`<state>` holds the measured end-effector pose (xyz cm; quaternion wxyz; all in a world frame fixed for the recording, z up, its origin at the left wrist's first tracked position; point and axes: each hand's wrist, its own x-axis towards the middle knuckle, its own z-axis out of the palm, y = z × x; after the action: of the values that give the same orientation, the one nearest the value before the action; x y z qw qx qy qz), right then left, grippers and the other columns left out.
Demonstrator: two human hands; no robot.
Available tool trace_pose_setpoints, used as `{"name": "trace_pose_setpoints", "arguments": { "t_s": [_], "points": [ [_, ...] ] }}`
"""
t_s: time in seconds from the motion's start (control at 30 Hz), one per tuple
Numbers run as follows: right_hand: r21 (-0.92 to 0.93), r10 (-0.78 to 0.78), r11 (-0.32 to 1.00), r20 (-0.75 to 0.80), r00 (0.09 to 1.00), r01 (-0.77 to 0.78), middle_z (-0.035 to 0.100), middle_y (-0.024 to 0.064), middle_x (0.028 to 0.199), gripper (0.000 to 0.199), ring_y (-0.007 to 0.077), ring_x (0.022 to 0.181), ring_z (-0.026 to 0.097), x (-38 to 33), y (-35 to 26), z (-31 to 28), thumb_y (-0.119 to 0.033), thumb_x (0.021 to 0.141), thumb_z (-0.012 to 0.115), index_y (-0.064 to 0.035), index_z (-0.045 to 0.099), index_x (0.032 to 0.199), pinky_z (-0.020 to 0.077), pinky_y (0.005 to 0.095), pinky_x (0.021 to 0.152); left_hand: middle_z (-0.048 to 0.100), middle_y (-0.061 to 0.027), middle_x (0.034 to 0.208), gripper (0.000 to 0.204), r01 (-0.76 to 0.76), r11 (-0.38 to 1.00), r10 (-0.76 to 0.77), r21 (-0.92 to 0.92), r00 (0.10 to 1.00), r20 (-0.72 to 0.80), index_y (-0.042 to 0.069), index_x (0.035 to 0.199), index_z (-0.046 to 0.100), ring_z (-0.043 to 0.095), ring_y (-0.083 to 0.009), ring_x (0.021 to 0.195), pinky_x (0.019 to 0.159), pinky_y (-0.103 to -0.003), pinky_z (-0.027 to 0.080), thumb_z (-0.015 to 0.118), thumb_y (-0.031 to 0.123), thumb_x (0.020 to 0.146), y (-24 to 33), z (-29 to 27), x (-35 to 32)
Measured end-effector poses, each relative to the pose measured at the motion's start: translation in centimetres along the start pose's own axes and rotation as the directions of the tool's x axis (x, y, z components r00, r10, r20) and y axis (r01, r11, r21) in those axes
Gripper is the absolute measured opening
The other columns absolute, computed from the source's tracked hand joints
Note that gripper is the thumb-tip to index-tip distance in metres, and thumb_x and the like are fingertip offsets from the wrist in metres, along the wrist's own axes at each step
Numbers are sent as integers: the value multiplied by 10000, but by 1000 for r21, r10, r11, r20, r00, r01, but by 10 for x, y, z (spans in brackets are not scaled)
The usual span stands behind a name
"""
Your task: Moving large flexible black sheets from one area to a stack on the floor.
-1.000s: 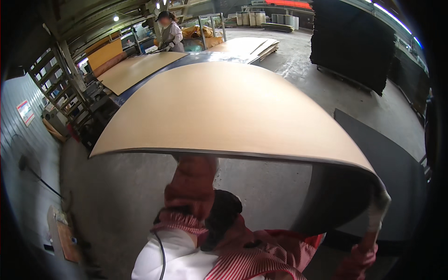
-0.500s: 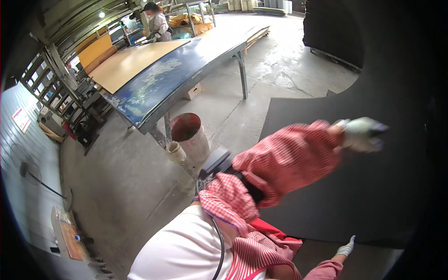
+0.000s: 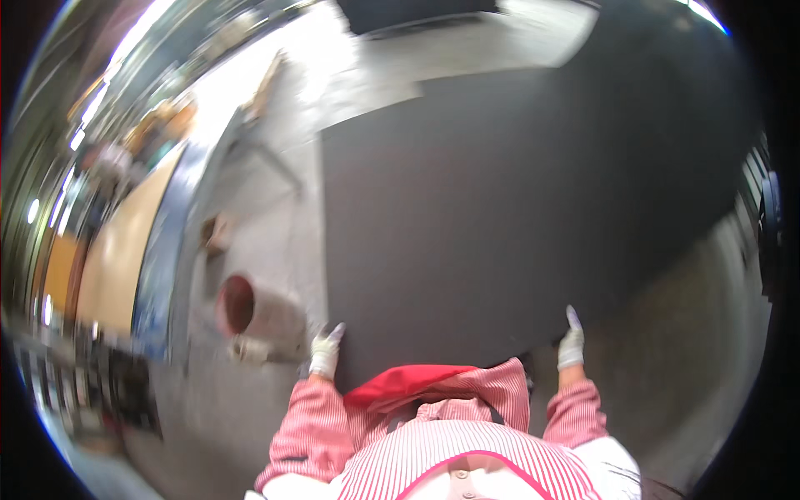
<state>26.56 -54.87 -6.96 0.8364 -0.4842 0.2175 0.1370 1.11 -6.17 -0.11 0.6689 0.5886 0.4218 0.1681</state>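
A large flat black sheet (image 3: 450,233) spreads in front of my body, its near edge close to my waist. My left hand (image 3: 326,352), in a pale glove, is closed on the sheet's left edge near the close corner, with one digit lying over the top. At the near right edge my gloved right hand (image 3: 572,340) grips the sheet; a single digit points forward, and its other fingers are mostly hidden. What lies under the sheet cannot be seen. I wear red-and-white striped sleeves and a matching apron (image 3: 450,437).
On the left stand a red-lined bucket (image 3: 279,321) and a small box (image 3: 217,233). Beyond them is a long table with a blue top (image 3: 162,242) and a tan board (image 3: 125,250). A blurred person (image 3: 108,167) is behind it. A dark stack (image 3: 417,12) stands far ahead.
My view has swung right and down onto the sheet. My left hand, outstretched over the sheet before, has come back to its left edge. My right hand remains at the near edge.
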Motion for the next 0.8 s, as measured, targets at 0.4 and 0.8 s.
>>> {"name": "trace_pose_setpoints", "arguments": {
  "t_s": [0.4,0.8],
  "points": [
    [68,-220,973,-40,975,222,513,150,1239,674,272,1109,500,96,-136,-16,-417,763,684,-2,479,1252,392,379,950,632,-52,901,309,7,963,1,-269,1000,29,49,1021,590,608,-203,745,659,-335,516,668,274,823,5,160,2],
    [-92,136,982,-267,954,-166,507,22,1273,610,211,1124,466,126,-48,19,-436,756,696,-138,513,1256,380,394,935,506,-136,1243,660,-48,992,4,120,940,341,-15,1358,322,482,-210,1078,962,-299,357,598,333,870,-11,378,93]
  ]
}}
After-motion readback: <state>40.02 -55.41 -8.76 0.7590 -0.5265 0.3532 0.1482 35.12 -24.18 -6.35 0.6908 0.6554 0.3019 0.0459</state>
